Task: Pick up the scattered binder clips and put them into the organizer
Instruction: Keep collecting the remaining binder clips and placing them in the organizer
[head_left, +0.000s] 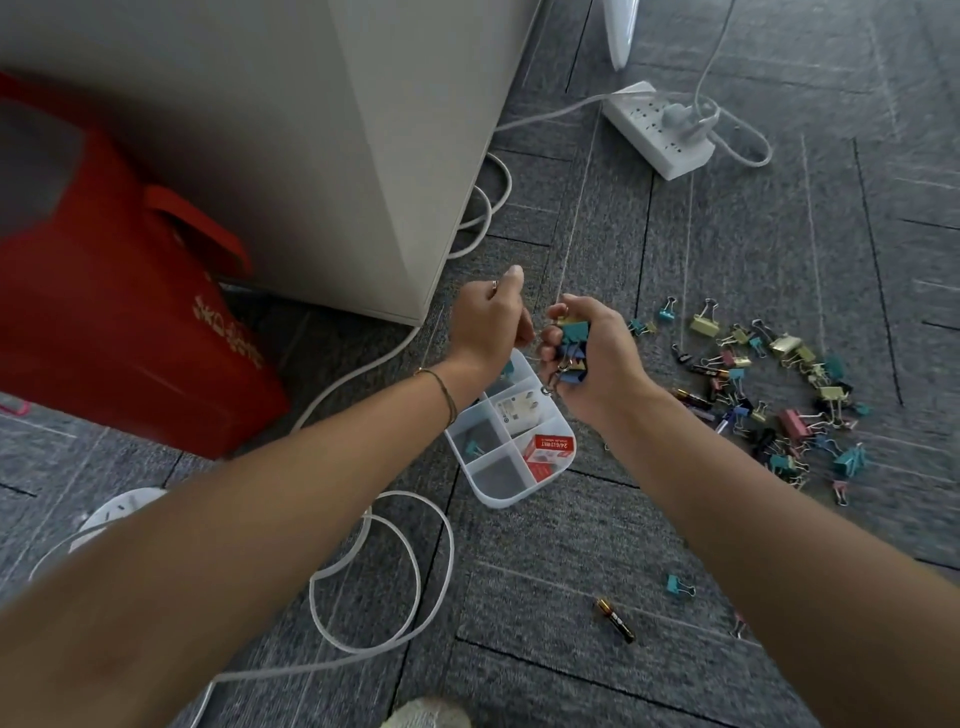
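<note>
Two hands over a clear organizer on grey carpet, one full of binder clips.

The right hand (592, 358) is cupped, its fingers curled around a bunch of clips (570, 349), teal, blue and yellow, just above the organizer (511, 441). The left hand (488, 322) hovers beside it, fingers curled downward; whether it pinches a clip cannot be told. One teal clip (472, 448) lies in a compartment. A scattered pile of clips (769, 395) lies on the carpet to the right, with a stray clip (678, 586) and a battery (615, 620) nearer the person.
</note>
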